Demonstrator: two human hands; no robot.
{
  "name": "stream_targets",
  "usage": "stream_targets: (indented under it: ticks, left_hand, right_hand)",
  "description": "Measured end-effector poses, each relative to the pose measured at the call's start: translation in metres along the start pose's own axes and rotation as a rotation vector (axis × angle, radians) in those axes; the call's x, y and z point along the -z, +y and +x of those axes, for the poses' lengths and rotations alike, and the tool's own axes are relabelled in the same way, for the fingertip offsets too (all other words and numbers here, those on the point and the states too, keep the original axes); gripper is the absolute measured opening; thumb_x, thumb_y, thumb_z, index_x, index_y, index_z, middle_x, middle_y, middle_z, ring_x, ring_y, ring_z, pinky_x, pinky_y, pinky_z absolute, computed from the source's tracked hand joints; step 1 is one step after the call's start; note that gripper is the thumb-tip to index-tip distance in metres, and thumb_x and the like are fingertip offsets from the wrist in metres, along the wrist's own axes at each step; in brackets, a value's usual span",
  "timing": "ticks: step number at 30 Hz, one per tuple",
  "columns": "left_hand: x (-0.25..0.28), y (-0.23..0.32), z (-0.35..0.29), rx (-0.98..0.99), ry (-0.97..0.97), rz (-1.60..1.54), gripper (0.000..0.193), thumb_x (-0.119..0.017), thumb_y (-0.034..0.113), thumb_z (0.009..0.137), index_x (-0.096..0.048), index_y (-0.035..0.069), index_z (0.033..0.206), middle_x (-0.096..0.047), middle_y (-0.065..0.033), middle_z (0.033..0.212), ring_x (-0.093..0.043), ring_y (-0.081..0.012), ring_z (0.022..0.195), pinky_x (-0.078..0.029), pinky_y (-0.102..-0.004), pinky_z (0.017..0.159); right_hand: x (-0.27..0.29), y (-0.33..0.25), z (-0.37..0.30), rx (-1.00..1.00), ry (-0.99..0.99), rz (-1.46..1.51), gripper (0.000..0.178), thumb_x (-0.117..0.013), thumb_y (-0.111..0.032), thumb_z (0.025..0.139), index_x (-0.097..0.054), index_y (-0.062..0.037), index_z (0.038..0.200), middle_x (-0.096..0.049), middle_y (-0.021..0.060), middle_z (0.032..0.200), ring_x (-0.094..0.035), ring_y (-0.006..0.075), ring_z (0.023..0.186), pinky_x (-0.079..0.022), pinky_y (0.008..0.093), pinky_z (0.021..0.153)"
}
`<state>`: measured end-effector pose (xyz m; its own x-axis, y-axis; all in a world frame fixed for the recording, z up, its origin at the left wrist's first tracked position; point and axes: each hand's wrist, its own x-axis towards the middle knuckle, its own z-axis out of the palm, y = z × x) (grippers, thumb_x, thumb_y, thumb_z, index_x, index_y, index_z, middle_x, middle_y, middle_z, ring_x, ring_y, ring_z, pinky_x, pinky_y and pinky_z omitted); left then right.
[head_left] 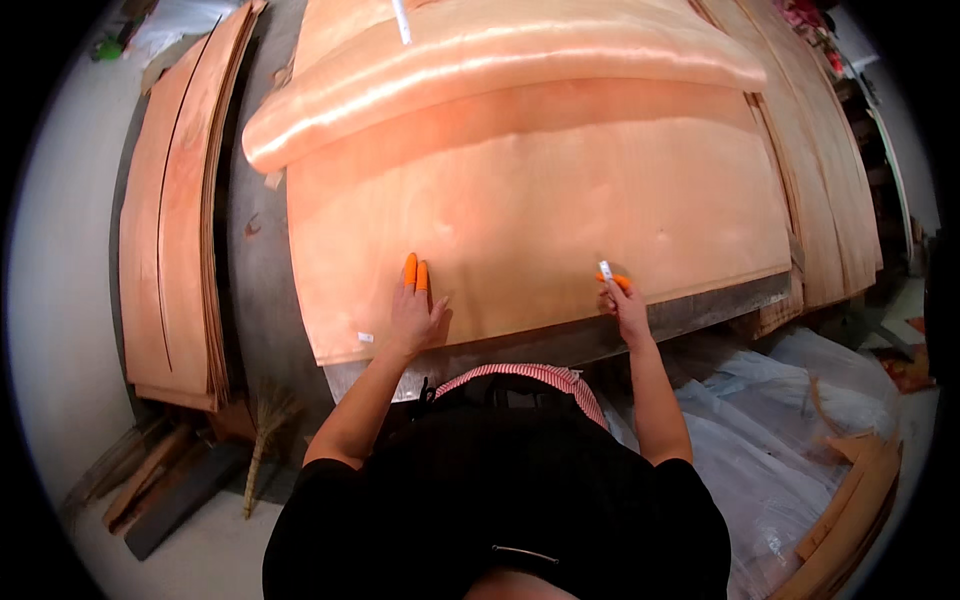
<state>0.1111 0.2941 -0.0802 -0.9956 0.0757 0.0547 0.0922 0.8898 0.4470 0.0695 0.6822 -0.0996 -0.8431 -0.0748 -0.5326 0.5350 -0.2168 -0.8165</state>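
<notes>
A broad sheet of pale wood veneer [520, 200] lies across the work surface in front of me. Its far part is rolled back into a long, glossy curl [500, 85]. My left hand [412, 318] rests on the sheet's near left part, fingers stretched out, with orange finger covers on two of them. Pinched in my right hand [627, 308], over the sheet's near right part, is a small white stick-like piece [605, 270]; its exact kind is too small to make out. Orange covering shows on that hand's fingers too. A small white tab [366, 338] lies near the sheet's left front corner.
Veneer stacks stand at the left [185, 210] and right [815, 150]. A white strip [401, 22] appears at the top, over the curl. Crumpled clear plastic sheeting [760, 430] covers the lower right. A straw broom [262, 445] and boards [190, 500] are at the lower left.
</notes>
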Motion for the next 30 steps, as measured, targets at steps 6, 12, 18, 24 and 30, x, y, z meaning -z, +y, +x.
stream_targets:
  ticks: [6,12,18,24,30]
  left_hand:
    - [0.004,0.008,-0.05,0.054,-0.077,0.029,0.073,-0.062,0.03,0.076,-0.03,-0.005,0.131,-0.022,-0.0212,0.14,-0.025,-0.038,0.127,-0.021,-0.044,0.104]
    - [0.007,0.022,-0.075,0.068,-0.092,0.0,0.073,-0.064,0.029,0.075,-0.03,-0.001,0.133,-0.022,-0.0204,0.14,-0.026,-0.0381,0.125,-0.022,-0.0441,0.104]
    - [0.006,0.025,-0.085,0.079,-0.11,-0.029,0.072,-0.063,0.029,0.076,-0.03,0.001,0.133,-0.022,-0.0195,0.14,-0.024,-0.0362,0.127,-0.022,-0.0428,0.104]
    - [0.009,0.036,-0.087,0.024,-0.194,-0.072,0.069,-0.062,0.031,0.077,-0.032,-0.001,0.131,-0.024,-0.0198,0.139,-0.026,-0.0353,0.127,-0.023,-0.0416,0.105]
    - [0.004,0.045,-0.081,-0.047,-0.175,-0.104,0.067,-0.063,0.029,0.076,-0.036,-0.002,0.128,-0.029,-0.0201,0.136,-0.03,-0.0356,0.124,-0.025,-0.0411,0.103]
  right_hand:
    - [-0.091,0.002,0.017,-0.061,-0.258,-0.285,0.022,-0.052,-0.02,0.089,-0.061,-0.0026,0.1,-0.057,-0.0019,0.072,-0.04,0.0028,0.053,-0.032,0.0167,0.047]
    - [-0.139,0.017,0.034,-0.066,-0.47,-0.326,0.019,-0.052,-0.019,0.089,-0.06,-0.002,0.094,-0.056,-0.0025,0.072,-0.042,0.0034,0.054,-0.035,0.0172,0.048]
    - [-0.14,0.018,0.043,-0.115,-0.577,-0.51,0.02,-0.054,-0.019,0.088,-0.06,-0.0001,0.089,-0.057,-0.0008,0.072,-0.048,0.0046,0.058,-0.038,0.018,0.05]
    - [-0.128,0.014,0.027,-0.365,-0.688,-0.569,0.015,-0.058,-0.015,0.086,-0.058,-0.0009,0.088,-0.055,-0.0013,0.068,-0.05,0.0043,0.058,-0.039,0.0169,0.05]
    - [-0.137,0.006,0.019,-0.292,-0.641,-0.477,0.015,-0.06,-0.016,0.084,-0.061,-0.0014,0.084,-0.058,0.0,0.068,-0.051,0.0049,0.06,-0.038,0.0173,0.052]
